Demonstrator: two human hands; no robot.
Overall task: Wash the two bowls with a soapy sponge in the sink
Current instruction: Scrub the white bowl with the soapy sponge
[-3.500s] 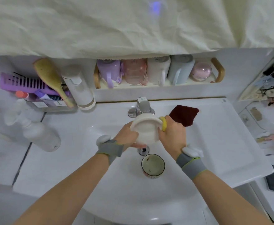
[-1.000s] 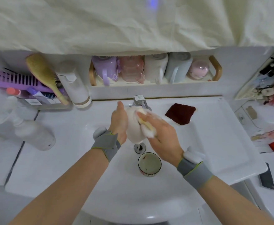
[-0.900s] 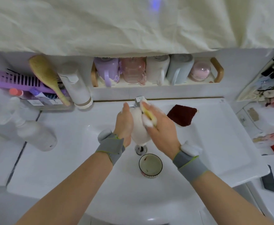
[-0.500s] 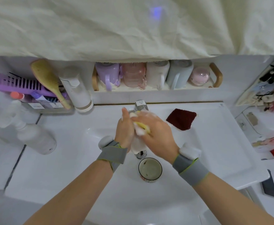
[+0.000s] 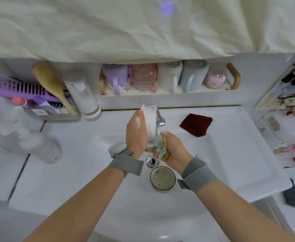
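Your left hand [image 5: 136, 132] clamps the white bowl [image 5: 151, 122] on edge over the sink [image 5: 83, 172], just in front of the faucet [image 5: 159, 119], so suds drip into the basin. Your right hand [image 5: 175, 148] squeezes the soapy yellow sponge [image 5: 161, 148] against its lower rim. The patterned bowl [image 5: 162, 179] waits upright beside the drain [image 5: 152, 161], unwashed, I'd say.

- The sink [image 5: 187, 215] is being viewed steeply from above by a single head-worn wide-angle camera, facing forward and down.
- Both forearms are being framed closely; the shelf of cups [image 5: 169, 89] is being kept farther back.
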